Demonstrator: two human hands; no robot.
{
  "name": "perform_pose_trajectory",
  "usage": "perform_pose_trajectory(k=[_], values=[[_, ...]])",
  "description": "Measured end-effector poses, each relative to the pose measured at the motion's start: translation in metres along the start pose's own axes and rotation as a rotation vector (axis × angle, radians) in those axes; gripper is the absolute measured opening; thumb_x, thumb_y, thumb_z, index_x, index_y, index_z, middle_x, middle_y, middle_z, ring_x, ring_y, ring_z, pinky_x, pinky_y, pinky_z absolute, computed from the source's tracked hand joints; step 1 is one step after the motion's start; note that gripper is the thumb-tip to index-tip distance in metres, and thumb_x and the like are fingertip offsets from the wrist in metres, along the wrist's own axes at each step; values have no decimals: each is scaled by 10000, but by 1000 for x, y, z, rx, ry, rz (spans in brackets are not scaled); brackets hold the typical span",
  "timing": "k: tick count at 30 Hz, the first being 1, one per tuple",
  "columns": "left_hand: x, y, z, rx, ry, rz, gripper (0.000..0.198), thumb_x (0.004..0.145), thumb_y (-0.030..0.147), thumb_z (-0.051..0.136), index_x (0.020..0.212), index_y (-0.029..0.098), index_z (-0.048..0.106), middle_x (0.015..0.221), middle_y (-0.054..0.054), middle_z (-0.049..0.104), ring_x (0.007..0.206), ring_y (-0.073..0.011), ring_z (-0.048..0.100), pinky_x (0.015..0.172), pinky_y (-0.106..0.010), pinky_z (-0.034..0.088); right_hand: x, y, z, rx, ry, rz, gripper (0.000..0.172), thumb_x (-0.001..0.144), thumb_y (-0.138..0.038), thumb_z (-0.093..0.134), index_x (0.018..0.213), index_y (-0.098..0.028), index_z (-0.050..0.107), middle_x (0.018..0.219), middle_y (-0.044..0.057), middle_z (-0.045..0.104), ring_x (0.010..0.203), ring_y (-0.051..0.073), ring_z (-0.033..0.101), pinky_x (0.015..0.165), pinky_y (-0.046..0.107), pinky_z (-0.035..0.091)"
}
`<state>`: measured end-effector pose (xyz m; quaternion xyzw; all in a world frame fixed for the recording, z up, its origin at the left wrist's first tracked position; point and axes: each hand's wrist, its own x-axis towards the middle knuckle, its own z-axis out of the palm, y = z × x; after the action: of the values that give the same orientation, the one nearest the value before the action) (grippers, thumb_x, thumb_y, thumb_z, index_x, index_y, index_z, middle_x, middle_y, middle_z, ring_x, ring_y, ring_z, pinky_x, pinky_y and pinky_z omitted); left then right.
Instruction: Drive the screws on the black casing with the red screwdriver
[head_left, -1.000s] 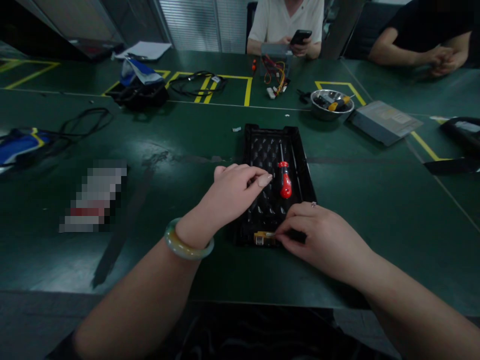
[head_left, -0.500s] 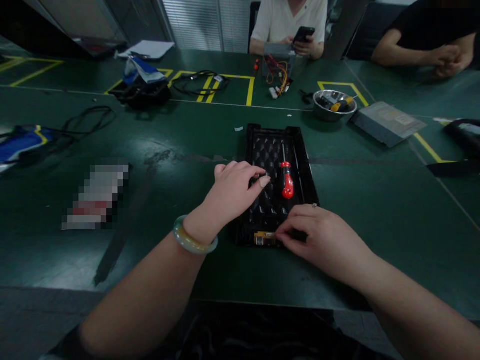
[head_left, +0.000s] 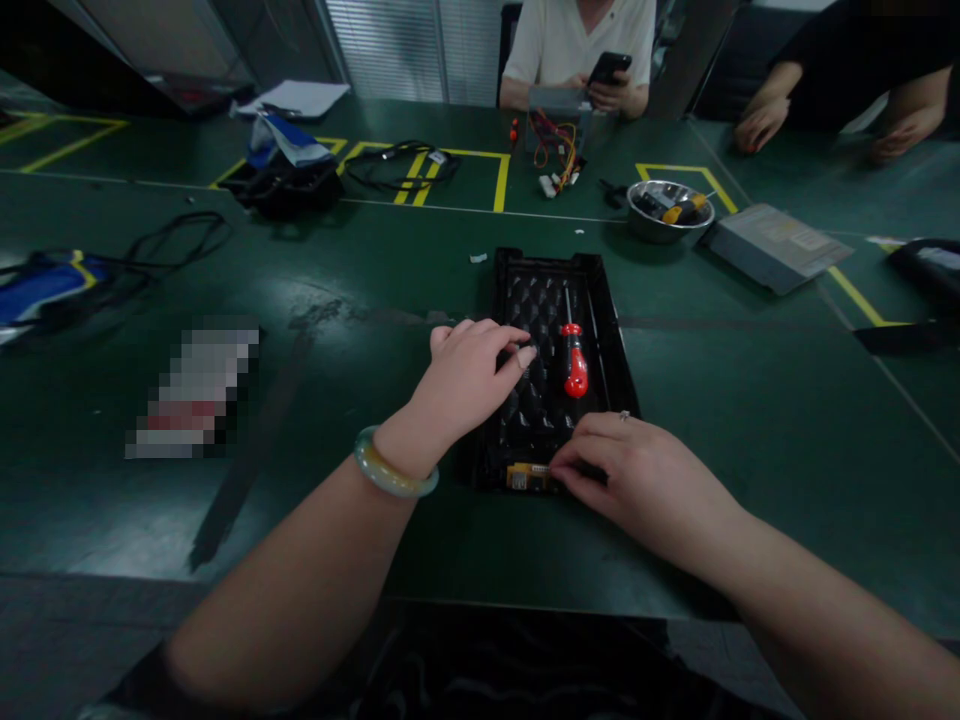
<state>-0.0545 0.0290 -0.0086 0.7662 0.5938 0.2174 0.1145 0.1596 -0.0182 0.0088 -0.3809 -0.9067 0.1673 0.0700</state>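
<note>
A black plastic panel with a raised diamond pattern lies lengthwise in front of me on the green table. At its near end is a small yellowish circuit board. My right hand pinches the board's right end between thumb and fingertips, the other fingers curled. Over the panel's left edge rests my left hand, thumb and forefinger apart with nothing visible between them; its other fingertips are hidden. A screwdriver with a red and black handle lies inside the panel, its shaft pointing away from me.
Beyond the panel stand a metal bowl of tools and a grey metal box. A power supply with loose wires sits farther back. Coiled cable lies back left. Two people sit across the table, one holding a phone.
My left hand has barely shifted, and my right hand keeps its pinch at the circuit board. Across the table, the person at the right has moved their clasped hands apart.
</note>
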Motion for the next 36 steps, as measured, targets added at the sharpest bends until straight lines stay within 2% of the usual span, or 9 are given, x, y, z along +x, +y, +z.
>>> perform_pose_trajectory(k=[8,15,19,22,25,27,30,36], values=[[4,-3,4,10,13,15,299,968,403,500,1185,271,658,1078,-37,674,1039,-241,548,940,-417,304,1,0,1,-5,-5,-7,97,886,-229,629,852,-214,719,864,15,662,833,176,623,840,343,490],[5,-6,8,21,31,28,282,970,385,506,1175,268,661,1089,-30,678,1041,-236,551,934,-414,294,0,4,-2,49,-9,-41,173,938,-284,576,949,-241,743,917,15,676,867,165,625,841,329,488],[5,-6,1,7,15,68,242,957,376,527,1101,266,688,1062,-19,689,1026,-230,558,923,-415,274,-1,12,-11,103,60,23,180,943,-279,572,996,-251,742,947,3,693,887,148,631,850,306,486],[2,-3,-13,-55,-117,194,196,930,388,574,958,256,716,989,4,704,983,-209,576,925,-398,259,-2,22,-21,69,128,120,167,930,-272,590,993,-263,744,972,-10,702,908,145,639,852,304,482],[-4,6,-26,-148,-386,381,156,893,398,635,900,275,731,903,34,718,917,-175,598,902,-361,264,-3,30,-28,22,119,193,160,917,-275,602,978,-280,750,967,-21,705,885,148,644,832,313,484],[-10,13,-30,-173,-502,465,151,888,396,646,894,277,739,872,35,725,900,-166,604,898,-349,261,-3,33,-30,6,85,212,157,910,-277,606,965,-282,753,961,-21,708,873,153,645,819,316,488],[-18,21,-29,-151,-544,501,142,887,378,654,878,264,737,830,38,723,857,-157,600,871,-341,265,-3,34,-29,1,52,222,161,909,-285,602,952,-280,757,953,-18,712,857,158,646,810,316,491],[-25,29,-24,-95,-502,463,168,898,327,625,788,237,715,752,47,701,774,-139,590,833,-344,271,-2,31,-28,-12,1,219,168,915,-301,596,939,-272,760,942,-10,712,838,162,652,816,315,492]])
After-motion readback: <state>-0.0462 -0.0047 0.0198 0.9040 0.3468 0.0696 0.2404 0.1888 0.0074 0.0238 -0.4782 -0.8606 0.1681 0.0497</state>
